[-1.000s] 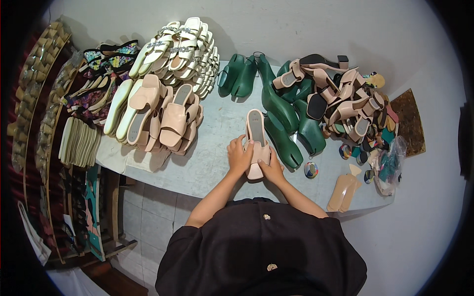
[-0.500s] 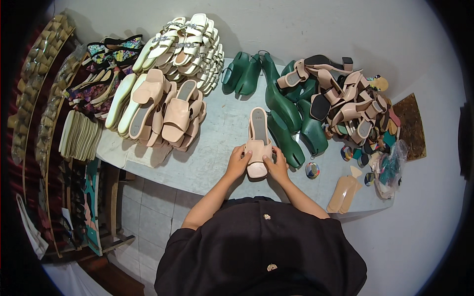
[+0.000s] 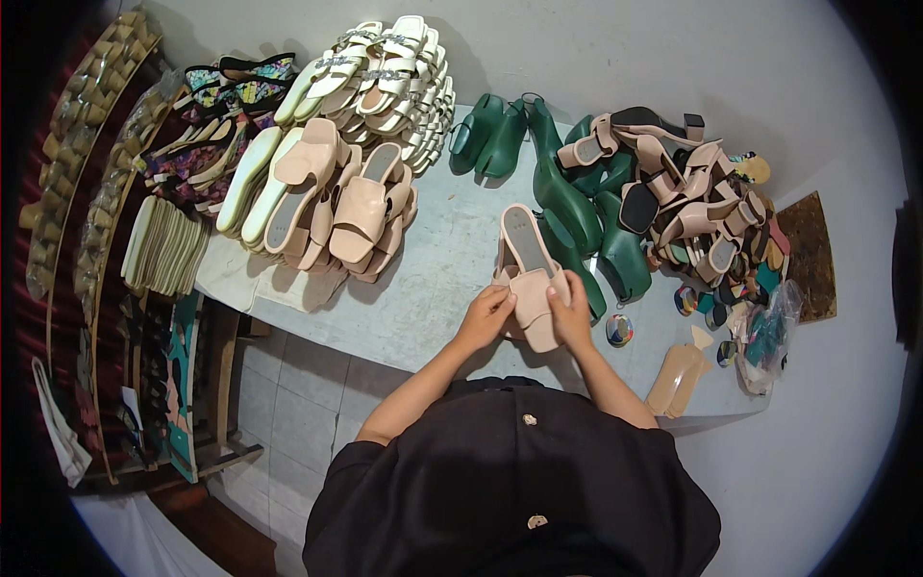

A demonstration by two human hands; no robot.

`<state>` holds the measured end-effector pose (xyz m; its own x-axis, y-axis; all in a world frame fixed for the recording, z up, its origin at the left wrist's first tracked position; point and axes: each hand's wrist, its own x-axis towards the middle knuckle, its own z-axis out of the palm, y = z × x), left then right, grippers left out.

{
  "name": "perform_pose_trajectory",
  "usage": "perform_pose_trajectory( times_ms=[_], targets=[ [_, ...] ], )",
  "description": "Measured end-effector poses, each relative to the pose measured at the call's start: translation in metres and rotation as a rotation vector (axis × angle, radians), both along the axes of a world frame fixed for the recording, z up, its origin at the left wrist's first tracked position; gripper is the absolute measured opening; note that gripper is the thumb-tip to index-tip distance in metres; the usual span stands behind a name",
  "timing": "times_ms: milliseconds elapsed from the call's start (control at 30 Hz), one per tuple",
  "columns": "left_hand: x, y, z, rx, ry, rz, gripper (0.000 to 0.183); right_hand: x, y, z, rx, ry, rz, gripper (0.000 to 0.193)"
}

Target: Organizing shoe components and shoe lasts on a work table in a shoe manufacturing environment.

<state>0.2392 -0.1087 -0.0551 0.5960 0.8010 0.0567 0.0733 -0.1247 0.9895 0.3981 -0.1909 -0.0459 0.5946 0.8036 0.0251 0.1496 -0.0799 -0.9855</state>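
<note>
My fingers [image 3: 499, 296]: grasping both sides of the strap [image 3: 531, 291].
Pink sandal [image 3: 532, 279]: at the desk's [image 3: 437, 245] near side, left of green lasts [image 3: 569, 256].
Strap: could crease if my thumbs press hard.

A shoemaking workshop, judging by the footwear, forms and parts crowding its tabletop [image 3: 437, 236].

Green foot-shaped lasts [image 3: 567, 207] lie at the upper centre, beside a jumbled heap of pink heeled sandals [image 3: 694, 188] at the upper right. White sandals [image 3: 396, 75] are piled many deep left of centre near the top, with pink slides [image 3: 360, 229] just below and colourful patterned footwear [image 3: 197, 144] farther left; designs repeat far beyond a household's own shoes. Loose parts show too: tan sole-shaped pieces [image 3: 676, 375] at the lower right, a stack of pale flat pieces [image 3: 165, 248] at the left, and rows of heel-like tan blocks [image 3: 69, 149] down the left edge.
</note>
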Motion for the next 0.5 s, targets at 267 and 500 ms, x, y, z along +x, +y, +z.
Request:
perform_pose_trajectory(
  times_ms=[267, 500],
  targets=[
    [0.019, 0.016, -0.022, 0.274, 0.528, 0.152, 0.065, 0.099, 0.01, 0.096, 0.015, -0.022, 0.225, 0.038],
    [-0.03, 0.102, -0.031, 0.196, 0.305, -0.464, 0.047, 0.128, 0.023, 0.149, -0.201, -0.315, 0.938, 0.035]
  ],
)
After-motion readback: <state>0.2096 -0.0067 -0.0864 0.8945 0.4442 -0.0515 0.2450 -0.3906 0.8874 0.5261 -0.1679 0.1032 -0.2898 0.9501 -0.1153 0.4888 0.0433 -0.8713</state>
